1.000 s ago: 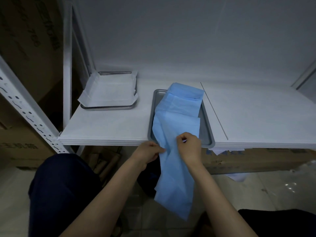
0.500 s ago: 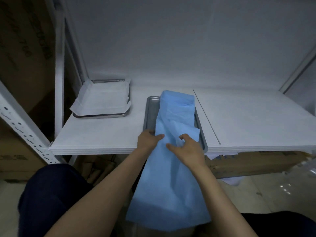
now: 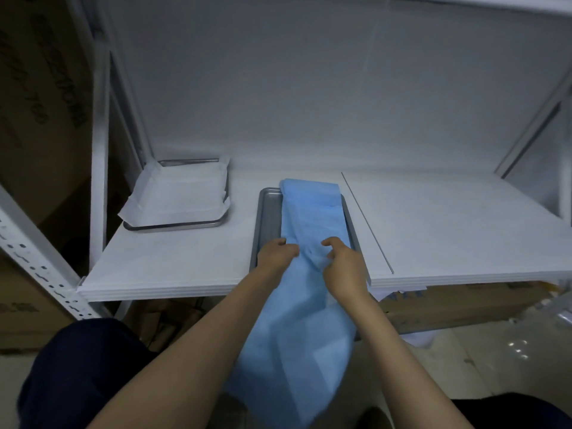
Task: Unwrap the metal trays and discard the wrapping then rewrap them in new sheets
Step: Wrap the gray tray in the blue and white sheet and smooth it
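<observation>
The blue sheet (image 3: pixel 311 212) lies lengthwise in the metal tray (image 3: pixel 266 218), running from 12 o'clock of both hands down over the shelf (image 3: pixel 185 264) edge at 6. The left hand (image 3: pixel 276 254) grips its left edge with curled fingers. The right hand (image 3: pixel 344 265) pinches a bunched fold. Both hands now sit further into the tray than half a second ago.

Blue sheet (image 3: pixel 309 218) draped over metal tray (image 3: pixel 266 218); white-wrapped tray (image 3: pixel 178 198) left
</observation>
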